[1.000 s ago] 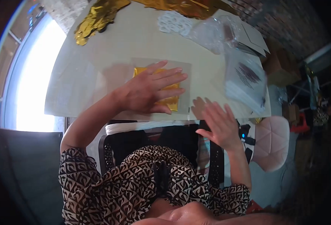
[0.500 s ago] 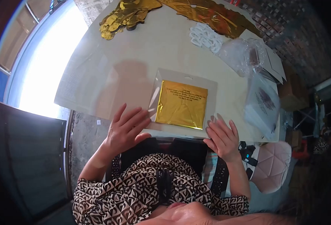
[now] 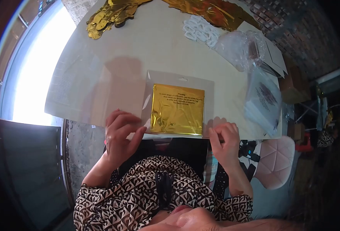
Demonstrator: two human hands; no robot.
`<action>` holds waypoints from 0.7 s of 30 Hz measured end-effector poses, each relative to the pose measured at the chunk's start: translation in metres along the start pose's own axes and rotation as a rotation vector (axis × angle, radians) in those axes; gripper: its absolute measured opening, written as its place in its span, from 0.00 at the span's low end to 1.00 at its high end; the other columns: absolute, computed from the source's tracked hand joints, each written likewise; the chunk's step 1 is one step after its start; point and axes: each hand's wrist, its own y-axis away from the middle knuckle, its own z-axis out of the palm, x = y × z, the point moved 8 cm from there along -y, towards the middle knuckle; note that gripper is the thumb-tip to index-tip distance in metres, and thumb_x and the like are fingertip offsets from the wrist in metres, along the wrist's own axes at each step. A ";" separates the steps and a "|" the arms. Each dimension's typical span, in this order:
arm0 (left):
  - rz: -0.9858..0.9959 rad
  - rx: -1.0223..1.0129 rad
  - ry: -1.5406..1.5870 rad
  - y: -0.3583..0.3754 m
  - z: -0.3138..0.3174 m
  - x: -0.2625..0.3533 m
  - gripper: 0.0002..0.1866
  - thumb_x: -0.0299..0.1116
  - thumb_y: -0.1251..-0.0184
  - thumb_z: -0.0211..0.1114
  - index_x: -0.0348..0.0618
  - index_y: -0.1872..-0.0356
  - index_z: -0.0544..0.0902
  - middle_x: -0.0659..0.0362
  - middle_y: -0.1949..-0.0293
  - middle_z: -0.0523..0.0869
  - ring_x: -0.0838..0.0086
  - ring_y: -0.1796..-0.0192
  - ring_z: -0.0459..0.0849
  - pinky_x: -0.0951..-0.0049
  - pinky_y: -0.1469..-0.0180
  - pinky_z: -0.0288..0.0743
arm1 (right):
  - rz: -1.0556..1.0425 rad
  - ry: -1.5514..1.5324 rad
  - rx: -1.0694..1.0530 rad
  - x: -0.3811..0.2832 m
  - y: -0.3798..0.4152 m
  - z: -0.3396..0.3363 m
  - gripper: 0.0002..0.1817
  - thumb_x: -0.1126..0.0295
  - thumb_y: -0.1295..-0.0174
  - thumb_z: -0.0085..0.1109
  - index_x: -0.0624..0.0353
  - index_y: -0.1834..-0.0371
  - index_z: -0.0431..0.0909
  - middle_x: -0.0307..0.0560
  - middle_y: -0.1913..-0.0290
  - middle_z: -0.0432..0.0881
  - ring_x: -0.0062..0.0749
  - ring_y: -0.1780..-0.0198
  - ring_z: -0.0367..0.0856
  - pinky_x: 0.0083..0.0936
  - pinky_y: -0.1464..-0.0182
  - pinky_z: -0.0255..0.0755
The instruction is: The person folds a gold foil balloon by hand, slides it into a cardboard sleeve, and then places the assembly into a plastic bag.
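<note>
A clear plastic bag [image 3: 178, 78] with a hang hole and printed warning text lies flat at the table's near edge. Inside it is a folded gold foil sheet [image 3: 177, 115]. My left hand [image 3: 120, 134] is beside the bag's lower left corner, its fingers bent and its thumb held apart, with nothing seen in it. At the lower right corner, my right hand [image 3: 226, 143] has curled fingers, with thumb and fingertips close together on the bag's edge. Exactly how much of the edge they pinch is hard to see.
Gold foil pieces [image 3: 110, 17] and a larger gold foil sheet [image 3: 212, 13] lie along the table's far side. White loops [image 3: 200, 30], a crumpled clear bag [image 3: 239, 48] and a stack of printed plastic bags [image 3: 265, 102] are to the right. A padded chair [image 3: 276, 163] stands below.
Both hands have gone from flat, outstretched fingers to bent ones. The right fingers have closed in at the bag's corner. The whole view has shifted slightly, moving the table items left.
</note>
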 end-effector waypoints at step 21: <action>0.517 -0.242 -0.245 0.020 0.073 0.058 0.22 0.31 0.36 0.59 0.39 0.40 0.81 0.49 0.36 0.80 0.56 0.30 0.75 0.51 0.28 0.64 | 0.498 0.434 -0.167 0.042 0.018 -0.042 0.19 0.63 0.41 0.72 0.62 0.83 0.78 0.49 0.73 0.83 0.41 0.71 0.83 0.33 0.68 0.72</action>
